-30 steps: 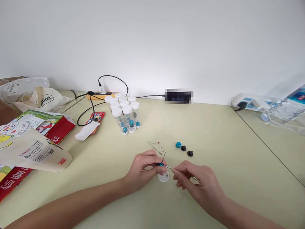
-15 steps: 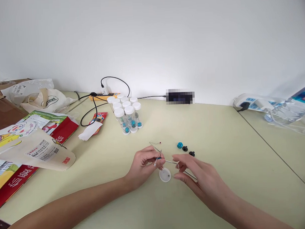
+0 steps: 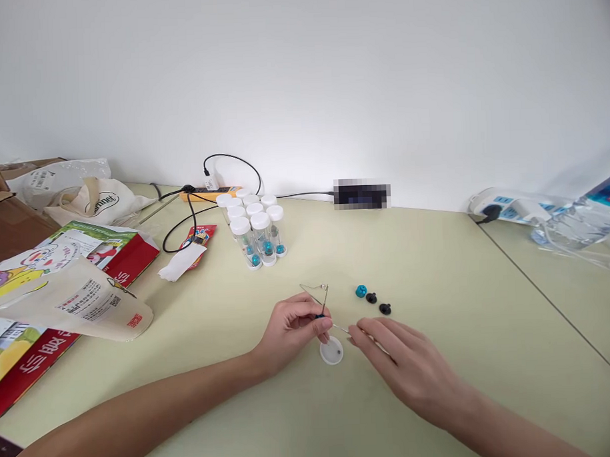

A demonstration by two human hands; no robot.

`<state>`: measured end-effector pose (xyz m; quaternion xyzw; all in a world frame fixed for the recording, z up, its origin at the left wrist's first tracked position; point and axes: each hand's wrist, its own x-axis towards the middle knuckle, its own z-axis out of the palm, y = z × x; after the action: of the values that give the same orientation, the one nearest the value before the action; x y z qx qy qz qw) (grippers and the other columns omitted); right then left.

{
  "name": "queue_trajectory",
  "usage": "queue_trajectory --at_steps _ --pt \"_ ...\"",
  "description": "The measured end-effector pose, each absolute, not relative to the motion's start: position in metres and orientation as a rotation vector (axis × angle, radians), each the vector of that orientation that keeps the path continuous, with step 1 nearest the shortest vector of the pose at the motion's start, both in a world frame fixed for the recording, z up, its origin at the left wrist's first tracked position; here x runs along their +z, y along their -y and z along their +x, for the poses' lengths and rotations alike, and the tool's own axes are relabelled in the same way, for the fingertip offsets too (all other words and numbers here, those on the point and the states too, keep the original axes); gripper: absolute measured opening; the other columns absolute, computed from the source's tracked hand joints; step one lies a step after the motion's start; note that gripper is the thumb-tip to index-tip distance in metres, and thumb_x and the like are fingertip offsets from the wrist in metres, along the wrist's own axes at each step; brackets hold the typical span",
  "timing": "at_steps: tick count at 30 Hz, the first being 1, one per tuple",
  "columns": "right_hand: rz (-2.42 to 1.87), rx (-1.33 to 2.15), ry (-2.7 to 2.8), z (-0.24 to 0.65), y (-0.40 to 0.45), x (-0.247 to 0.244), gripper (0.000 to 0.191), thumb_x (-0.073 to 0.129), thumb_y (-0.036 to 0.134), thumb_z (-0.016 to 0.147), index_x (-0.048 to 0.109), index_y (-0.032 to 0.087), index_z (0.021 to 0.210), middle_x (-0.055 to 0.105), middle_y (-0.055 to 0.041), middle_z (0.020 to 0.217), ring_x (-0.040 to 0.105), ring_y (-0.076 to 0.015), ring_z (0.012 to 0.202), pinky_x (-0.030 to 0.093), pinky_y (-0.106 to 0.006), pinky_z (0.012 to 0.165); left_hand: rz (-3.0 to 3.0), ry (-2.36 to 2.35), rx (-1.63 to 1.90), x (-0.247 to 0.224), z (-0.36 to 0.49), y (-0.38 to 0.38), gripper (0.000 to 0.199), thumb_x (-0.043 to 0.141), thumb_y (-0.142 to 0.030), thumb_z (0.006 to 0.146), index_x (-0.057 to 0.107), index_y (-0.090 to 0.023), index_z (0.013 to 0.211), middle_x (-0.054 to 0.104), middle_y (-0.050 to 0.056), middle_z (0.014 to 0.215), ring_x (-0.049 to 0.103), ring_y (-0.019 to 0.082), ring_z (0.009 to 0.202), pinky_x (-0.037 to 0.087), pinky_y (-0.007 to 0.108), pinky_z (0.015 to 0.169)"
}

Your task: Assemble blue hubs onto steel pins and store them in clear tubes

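My left hand (image 3: 296, 329) pinches a small blue part (image 3: 320, 316) with thin bent metal wires (image 3: 315, 296) sticking up from it. My fingers cover most of that part. My right hand (image 3: 404, 358) is closed around a thin metal rod (image 3: 341, 329) whose tip points left, at the blue part; whether they touch I cannot tell. Under my left fingertips lies a round white lid (image 3: 331, 356) with a tiny dark piece in it. Beyond my right hand are a blue knob-like piece (image 3: 361, 291) and two black pieces, one black piece (image 3: 385, 309) being nearest.
Several clear tubes with white caps (image 3: 260, 220) stand behind my left hand. A red packet (image 3: 205, 237), a lying cup (image 3: 107, 302) and a red box (image 3: 136, 256) are at left. A power strip (image 3: 504, 205) and a bottle (image 3: 585, 215) are at right.
My right fingers have closed in around the rod, having been spread before. The wires above my left hand have turned, one now standing more upright. The small pieces on the table stay put.
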<state>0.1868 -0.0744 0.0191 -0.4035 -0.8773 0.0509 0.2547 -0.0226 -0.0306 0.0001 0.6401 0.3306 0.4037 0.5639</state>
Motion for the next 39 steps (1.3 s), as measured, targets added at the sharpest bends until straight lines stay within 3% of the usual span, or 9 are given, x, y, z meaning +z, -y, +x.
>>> queue_trajectory --at_steps 7,13,19,23,25,27,31,33,39 --pt "-1.396 1.329 1.840 0.177 0.074 0.029 0.028 0.027 0.037 0.097 0.047 0.021 0.109 0.055 0.0009 0.067 0.053 -0.0101 0.048 0.042 -0.020 0.038 1.574 -0.779 0.951 0.000 -0.022 0.030 0.019 0.061 -0.029 0.082 0.070 -0.015 0.074 0.059 0.005 0.068 0.055 0.014 0.070 0.049 0.023 0.063" --pt "-1.177 0.484 2.309 0.184 0.075 0.018 0.025 0.040 0.026 0.093 0.054 0.020 0.112 0.060 -0.0089 0.089 0.058 -0.0195 0.078 0.048 -0.033 0.064 1.504 -0.809 0.968 -0.002 -0.022 0.028 0.017 0.061 -0.030 0.081 0.070 -0.016 0.076 0.058 0.004 0.069 0.056 0.013 0.067 0.050 0.024 0.064" --pt "-1.329 0.975 2.050 0.180 0.073 0.021 0.032 0.019 0.025 0.099 0.047 0.019 0.112 0.059 -0.0010 0.073 0.057 -0.0093 0.050 0.046 -0.019 0.041 1.636 -0.768 0.950 0.000 -0.022 0.033 0.020 0.060 -0.029 0.082 0.070 -0.016 0.071 0.059 0.006 0.068 0.052 0.014 0.071 0.049 0.023 0.063" --pt "-1.092 0.030 2.372 0.184 0.074 0.019 0.023 0.039 0.015 0.092 0.055 0.016 0.109 0.063 -0.0103 0.093 0.062 -0.0173 0.073 0.051 -0.029 0.061 1.562 -0.810 0.955 -0.001 -0.022 0.031 0.020 0.060 -0.030 0.082 0.070 -0.016 0.073 0.059 0.005 0.068 0.054 0.015 0.072 0.049 0.023 0.063" --pt "-0.965 -0.171 2.421 0.185 0.076 0.016 0.026 0.039 0.008 0.089 0.057 0.014 0.108 0.064 -0.0118 0.091 0.061 -0.0198 0.077 0.050 -0.032 0.064 1.534 -0.810 0.954 -0.001 -0.022 0.030 0.019 0.060 -0.031 0.081 0.070 -0.016 0.074 0.059 0.005 0.068 0.055 0.014 0.071 0.050 0.024 0.063" --pt "-1.065 0.060 2.376 0.183 0.077 0.016 0.027 0.036 0.010 0.091 0.058 0.014 0.105 0.062 -0.0089 0.081 0.059 -0.0168 0.069 0.048 -0.028 0.058 1.546 -0.805 0.956 -0.001 -0.022 0.030 0.020 0.060 -0.031 0.081 0.070 -0.015 0.074 0.059 0.005 0.068 0.055 0.014 0.070 0.050 0.024 0.063" --pt "-1.348 1.200 1.922 0.173 0.075 0.026 0.029 0.031 0.030 0.097 0.057 0.018 0.104 0.053 0.0003 0.064 0.051 -0.0092 0.051 0.042 -0.020 0.044 1.630 -0.810 0.953 0.001 -0.022 0.032 0.021 0.059 -0.030 0.083 0.070 -0.016 0.071 0.059 0.005 0.067 0.055 0.014 0.070 0.049 0.024 0.064" --pt "-1.359 1.453 1.745 0.172 0.073 0.031 0.032 0.031 0.036 0.096 0.057 0.018 0.104 0.051 0.0011 0.064 0.051 -0.0085 0.049 0.041 -0.019 0.043 1.643 -0.812 0.948 0.001 -0.022 0.032 0.021 0.059 -0.030 0.083 0.069 -0.016 0.071 0.060 0.005 0.067 0.055 0.014 0.069 0.049 0.024 0.064" --pt "-1.209 0.672 2.183 0.180 0.076 0.023 0.028 0.038 0.031 0.094 0.059 0.020 0.109 0.058 -0.0082 0.089 0.053 -0.0154 0.071 0.046 -0.030 0.063 1.542 -0.824 0.973 0.000 -0.022 0.029 0.019 0.060 -0.031 0.082 0.070 -0.016 0.076 0.058 0.005 0.070 0.055 0.014 0.071 0.050 0.025 0.065"
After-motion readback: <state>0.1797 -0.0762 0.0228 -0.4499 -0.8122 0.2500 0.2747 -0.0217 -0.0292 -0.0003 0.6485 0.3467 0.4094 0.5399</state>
